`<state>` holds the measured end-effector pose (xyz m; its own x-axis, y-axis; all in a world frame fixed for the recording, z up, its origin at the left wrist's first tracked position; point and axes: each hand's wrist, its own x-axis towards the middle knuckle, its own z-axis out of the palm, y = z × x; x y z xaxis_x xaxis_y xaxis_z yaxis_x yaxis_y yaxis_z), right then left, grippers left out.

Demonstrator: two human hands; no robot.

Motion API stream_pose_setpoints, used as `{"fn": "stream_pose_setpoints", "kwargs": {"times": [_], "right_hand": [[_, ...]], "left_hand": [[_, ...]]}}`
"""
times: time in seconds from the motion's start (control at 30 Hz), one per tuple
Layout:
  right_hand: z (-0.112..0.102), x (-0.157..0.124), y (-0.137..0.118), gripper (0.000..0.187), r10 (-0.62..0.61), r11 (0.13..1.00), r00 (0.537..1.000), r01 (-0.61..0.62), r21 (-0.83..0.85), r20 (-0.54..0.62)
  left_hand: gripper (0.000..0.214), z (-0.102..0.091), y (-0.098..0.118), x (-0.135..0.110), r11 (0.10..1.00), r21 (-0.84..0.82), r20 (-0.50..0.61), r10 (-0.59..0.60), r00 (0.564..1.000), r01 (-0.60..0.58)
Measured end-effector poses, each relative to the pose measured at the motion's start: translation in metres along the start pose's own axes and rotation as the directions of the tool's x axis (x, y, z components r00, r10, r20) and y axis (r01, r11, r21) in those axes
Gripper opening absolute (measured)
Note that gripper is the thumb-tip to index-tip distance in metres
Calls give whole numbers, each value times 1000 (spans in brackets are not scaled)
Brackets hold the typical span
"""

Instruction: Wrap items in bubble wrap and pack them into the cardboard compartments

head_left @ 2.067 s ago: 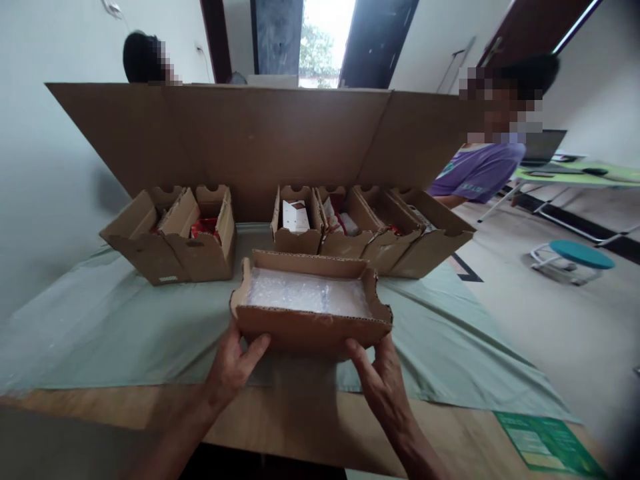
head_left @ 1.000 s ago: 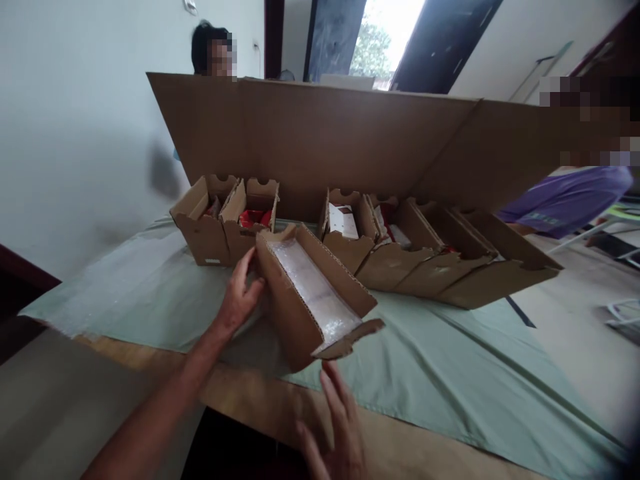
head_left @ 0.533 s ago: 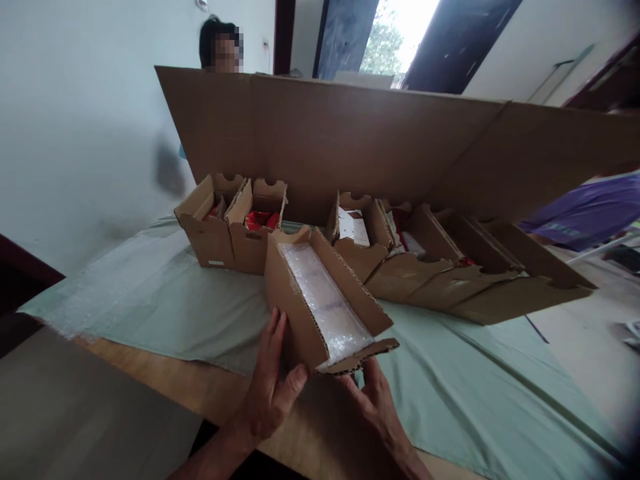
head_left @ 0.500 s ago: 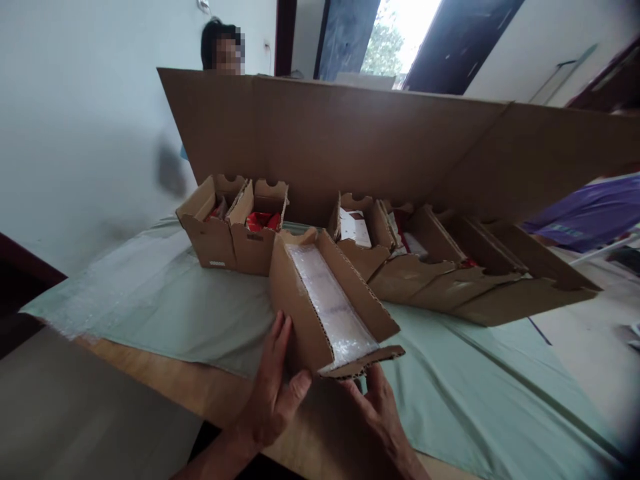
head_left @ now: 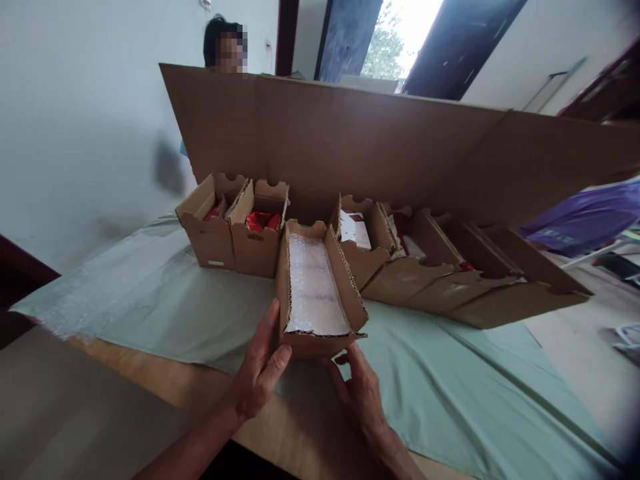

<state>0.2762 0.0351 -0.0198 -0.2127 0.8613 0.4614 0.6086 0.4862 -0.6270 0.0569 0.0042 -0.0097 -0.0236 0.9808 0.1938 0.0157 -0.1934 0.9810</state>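
An open cardboard box (head_left: 354, 283) is between my hands, its far end at the gap in a row of similar boxes. Bubble wrap (head_left: 317, 287) lies inside it; what is beneath cannot be made out. My left hand (head_left: 261, 360) grips the near left corner, thumb on the front wall and fingers along the side. Under the near right corner, my right hand (head_left: 356, 383) supports the box with curled fingers, partly hidden. Left of the gap, one box (head_left: 255, 250) holds a red packet (head_left: 263, 221). To the right, another box (head_left: 363, 263) contains a white item (head_left: 354, 229).
Behind the row stands a tall cardboard panel (head_left: 350, 140), with a person (head_left: 223, 43) beyond it. Several more open boxes (head_left: 465, 287) lean together at right. Loose bubble wrap (head_left: 110, 280) lies on the green cloth (head_left: 200, 313) at left. The wooden table edge (head_left: 165, 373) is nearest me.
The held box has swung from a slant to nearly in line with the gap, its near end moving left. Both hands have moved left with it.
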Motion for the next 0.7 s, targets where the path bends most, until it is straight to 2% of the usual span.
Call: {"fn": "stream_pose_setpoints", "kwargs": {"times": [0.1, 0.2, 0.3, 0.4, 0.53, 0.7], "right_hand": [[4, 7, 5, 26, -59, 996, 998, 59, -73, 3], [11, 35, 9, 34, -99, 989, 995, 98, -111, 1], [19, 73, 16, 37, -100, 981, 995, 100, -166, 13], [25, 95, 26, 35, -71, 977, 997, 77, -199, 38], [32, 85, 41, 33, -60, 976, 991, 83, -203, 120], [44, 77, 51, 57, -1, 965, 980, 53, -256, 201]], "left_hand": [[69, -5, 2, 12, 999, 33, -7, -10, 1000, 10], [65, -14, 9, 42, 989, 146, -35, 20, 999, -15], [56, -23, 13, 79, 939, 340, -93, -20, 995, 51], [47, -25, 10, 99, 890, 438, -140, -74, 987, 129], [48, -21, -8, 101, 859, 467, -152, -157, 976, 211], [31, -15, -28, 124, 840, 480, -181, -186, 966, 252]]}}
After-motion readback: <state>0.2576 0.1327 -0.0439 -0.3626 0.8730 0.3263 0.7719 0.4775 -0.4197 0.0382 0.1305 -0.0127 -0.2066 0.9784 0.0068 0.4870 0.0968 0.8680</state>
